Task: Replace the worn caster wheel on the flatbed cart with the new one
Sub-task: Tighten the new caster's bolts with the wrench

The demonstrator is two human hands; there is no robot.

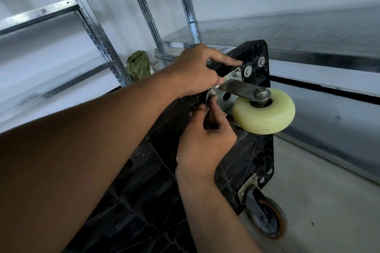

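The black plastic flatbed cart (253, 156) stands tipped on its side with its ribbed underside towards me. A cream caster wheel (264, 116) in a steel fork sits at the cart's upper corner, its mounting plate (236, 77) held on by bolts. My left hand (197, 70) grips the cart's edge by that plate, and its thumb lies against the fork. Just below it, the fingertips of my right hand (205, 144) pinch a small metal part at a bolt (212, 91) on the plate's near corner. What that part is stays hidden by the fingers.
A second caster with an orange-brown wheel (269, 220) is fixed at the cart's lower corner, near the pale floor (320, 191). Galvanised shelf uprights (98, 33) stand behind on the left, with a green bag (138, 64) at their foot. A long shelf edge (329, 60) runs to the right.
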